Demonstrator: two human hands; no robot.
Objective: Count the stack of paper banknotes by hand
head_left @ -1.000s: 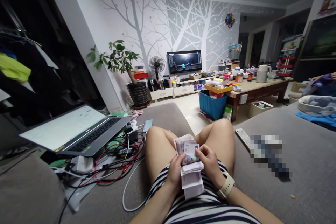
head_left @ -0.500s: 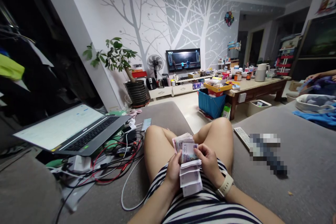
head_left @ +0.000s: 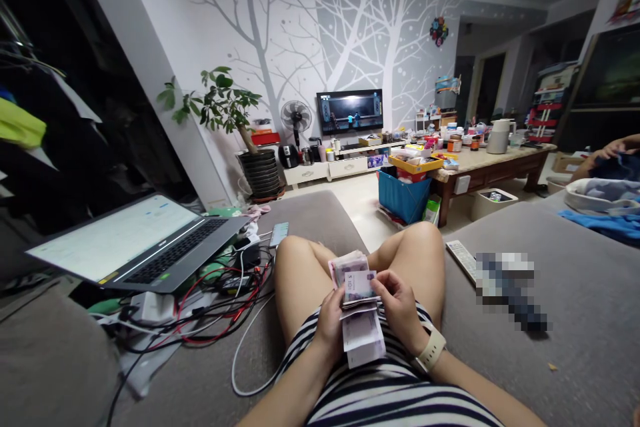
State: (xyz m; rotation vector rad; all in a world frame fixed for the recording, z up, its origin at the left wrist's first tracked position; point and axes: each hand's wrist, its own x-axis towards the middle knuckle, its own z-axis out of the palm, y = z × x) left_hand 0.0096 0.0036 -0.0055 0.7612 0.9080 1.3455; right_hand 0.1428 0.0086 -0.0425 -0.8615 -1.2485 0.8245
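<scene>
A stack of banknotes point(head_left: 361, 285) is held between my two hands above my lap. My left hand point(head_left: 330, 320) is closed around the stack's left side, thumb on top. My right hand point(head_left: 400, 300) pinches the right edge of the upper note between thumb and fingers. More notes fan out beyond the stack, toward my knees. Others hang folded down on the near side, over the striped cloth point(head_left: 350, 400) on my lap. A pale-strapped watch point(head_left: 430, 350) sits on my right wrist.
On the sofa to my left are an open laptop point(head_left: 170, 247), a phone point(head_left: 279, 234) and tangled cables point(head_left: 225, 310). A remote control point(head_left: 461, 260) and a blurred-out object lie to my right. Farther off stand a cluttered table point(head_left: 480, 160) and a blue bin point(head_left: 403, 197). Another person's hand point(head_left: 620, 147) shows far right.
The hanging notes have shifted, with fewer layers showing on the near side. My hands stay in nearly the same place. At far right, the other person's hands and cloth have moved.
</scene>
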